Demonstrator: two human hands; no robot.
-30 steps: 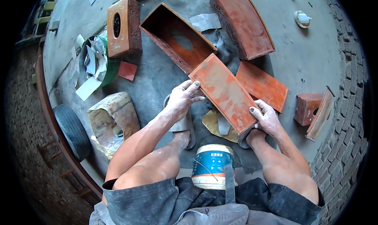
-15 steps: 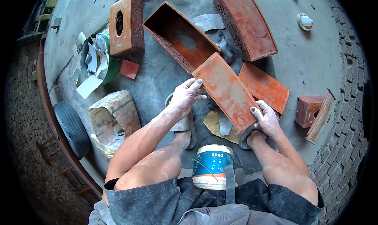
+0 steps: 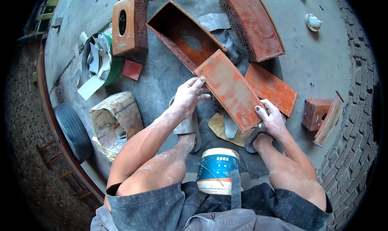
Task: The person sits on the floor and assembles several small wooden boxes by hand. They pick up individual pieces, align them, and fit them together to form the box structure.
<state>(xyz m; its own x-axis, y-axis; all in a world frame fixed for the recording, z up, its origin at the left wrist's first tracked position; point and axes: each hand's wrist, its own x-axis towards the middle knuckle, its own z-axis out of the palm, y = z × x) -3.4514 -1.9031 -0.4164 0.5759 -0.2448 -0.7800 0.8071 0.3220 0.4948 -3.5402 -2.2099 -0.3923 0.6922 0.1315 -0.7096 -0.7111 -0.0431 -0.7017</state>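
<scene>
Between my two hands is a flat rectangular wooden panel [image 3: 230, 91], reddish-orange with greyish dusty patches, held tilted above the ground. My left hand [image 3: 188, 95] pinches its upper left corner, thumb on top. At the lower right edge, my right hand [image 3: 273, 120] grips it with the thumb on its face and the fingers beneath. Beyond the panel lies an open wooden box [image 3: 173, 33], dark inside, with an oval hole and carved side. A second orange panel [image 3: 275, 91] rests behind the held one, partly covered by it.
A carved tissue box [image 3: 130, 25] and a larger red wooden box [image 3: 252, 25] stand farther off. On the left are a green bin [image 3: 115, 69] of paper scraps, a cut-open container [image 3: 117, 114] and a tyre [image 3: 72, 132]. A paint bucket [image 3: 218, 172] stands between my legs; a small box [image 3: 317, 114] sits right.
The held panel and both hands have shifted slightly to the left and up. My grip on it looks the same.
</scene>
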